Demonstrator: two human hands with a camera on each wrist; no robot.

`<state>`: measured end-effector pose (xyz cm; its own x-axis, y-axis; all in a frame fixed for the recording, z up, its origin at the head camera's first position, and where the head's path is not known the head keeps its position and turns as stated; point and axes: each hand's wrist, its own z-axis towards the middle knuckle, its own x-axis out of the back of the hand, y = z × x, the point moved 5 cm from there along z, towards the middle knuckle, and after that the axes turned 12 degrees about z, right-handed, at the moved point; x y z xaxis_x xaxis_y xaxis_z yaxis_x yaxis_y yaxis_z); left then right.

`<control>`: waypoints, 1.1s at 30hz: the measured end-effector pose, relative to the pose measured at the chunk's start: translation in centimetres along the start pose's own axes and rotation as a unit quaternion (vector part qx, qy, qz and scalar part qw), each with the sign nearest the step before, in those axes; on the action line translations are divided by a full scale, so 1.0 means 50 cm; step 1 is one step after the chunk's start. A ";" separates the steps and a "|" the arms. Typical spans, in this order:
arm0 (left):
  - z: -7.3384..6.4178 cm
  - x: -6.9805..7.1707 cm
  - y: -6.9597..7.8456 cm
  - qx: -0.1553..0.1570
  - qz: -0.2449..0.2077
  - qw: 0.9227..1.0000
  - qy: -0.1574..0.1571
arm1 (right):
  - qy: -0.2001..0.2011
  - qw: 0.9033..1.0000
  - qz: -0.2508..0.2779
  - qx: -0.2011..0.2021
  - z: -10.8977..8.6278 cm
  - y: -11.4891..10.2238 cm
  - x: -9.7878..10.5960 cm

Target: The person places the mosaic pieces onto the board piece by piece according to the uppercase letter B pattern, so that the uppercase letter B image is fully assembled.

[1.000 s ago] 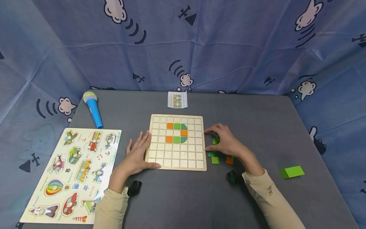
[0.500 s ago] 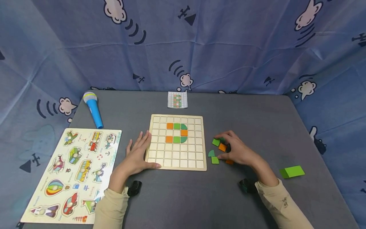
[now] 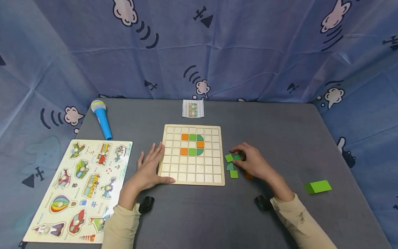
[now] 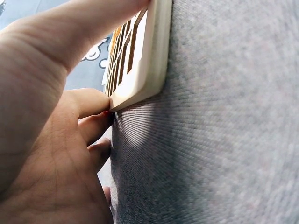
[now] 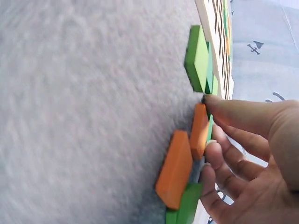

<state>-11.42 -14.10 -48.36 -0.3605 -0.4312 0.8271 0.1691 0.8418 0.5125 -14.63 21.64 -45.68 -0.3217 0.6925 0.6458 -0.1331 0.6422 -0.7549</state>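
A wooden grid board [image 3: 208, 169] bears orange, light green and dark green tiles in its upper middle. My left hand [image 3: 149, 173] rests at its left side, thumb on the near left corner, fingers along the edge. Right of the board, my right hand [image 3: 253, 162] is over loose tiles, with thumb and index finger beside a light green square tile [image 3: 228, 158] and a dark green rounded tile [image 3: 237, 157]. Whether they pinch one is unclear. Another rounded tile [image 3: 230, 167] and a green square [image 3: 234, 174] lie nearer. Orange tiles [image 5: 175, 170] show under the hand in the right wrist view.
A small pattern card [image 3: 193, 108] lies beyond the board. At left are a blue toy microphone [image 3: 102, 119] and a vehicle picture puzzle [image 3: 77, 193]. A green block [image 3: 318, 187] lies far right. Patterned cloth [image 3: 248, 52] hangs behind the table.
My right hand drew back rightward from the board's edge, then moved slightly left again. The upper light green square shifted left toward the board. My left hand and the board stayed still.
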 end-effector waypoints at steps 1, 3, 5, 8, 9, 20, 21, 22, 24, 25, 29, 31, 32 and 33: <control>0.001 0.000 -0.001 0.001 0.001 1.000 -0.001 | 0.001 1.000 0.002 0.007 0.001 -0.002 -0.002; 0.001 0.000 0.001 0.001 0.001 1.000 0.000 | 0.002 1.000 0.007 0.017 0.001 -0.007 -0.004; 0.002 0.001 0.001 0.001 0.000 1.000 0.000 | -0.001 1.000 0.010 0.022 0.002 -0.011 -0.006; 0.002 0.001 0.000 0.001 0.001 1.000 0.000 | -0.002 1.000 0.011 0.018 0.003 -0.013 -0.008; 0.002 0.000 0.000 0.001 0.001 1.000 0.000 | -0.001 1.000 0.012 0.014 0.004 -0.013 -0.008; 0.003 -0.002 -0.004 0.000 -0.001 1.000 0.002 | 0.029 0.999 0.032 0.017 0.018 -0.026 -0.011; 0.003 -0.003 -0.004 0.000 0.000 1.000 0.003 | 0.032 0.999 0.035 0.019 0.019 -0.028 -0.012; 0.002 -0.002 -0.004 -0.001 -0.001 1.000 0.004 | 0.035 0.998 0.038 0.021 0.021 -0.031 -0.013; 0.002 -0.003 -0.004 -0.002 -0.001 1.000 0.004 | 0.042 0.998 0.046 0.029 0.024 -0.036 -0.017; 0.002 -0.003 -0.004 -0.002 -0.001 1.000 0.004 | 0.046 0.997 0.050 0.033 0.027 -0.039 -0.020; 0.002 -0.005 -0.006 0.000 -0.001 1.000 0.003 | 0.046 0.995 0.074 0.046 0.041 -0.056 -0.035; 0.002 -0.005 -0.006 0.001 -0.001 1.000 0.002 | 0.043 0.994 0.089 0.048 0.052 -0.066 -0.044; 0.002 -0.005 -0.005 0.000 -0.002 1.000 0.003 | 0.041 0.993 0.096 0.049 0.058 -0.071 -0.049; 0.002 -0.004 -0.005 0.000 -0.003 1.000 0.004 | 0.040 0.993 0.103 0.049 0.065 -0.076 -0.053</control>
<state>-11.46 -14.18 -48.68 -0.3549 -0.4378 0.8261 0.1669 0.8397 0.5167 -16.32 16.29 -44.92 -0.2767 0.8320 0.4808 -0.1644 0.4520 -0.8767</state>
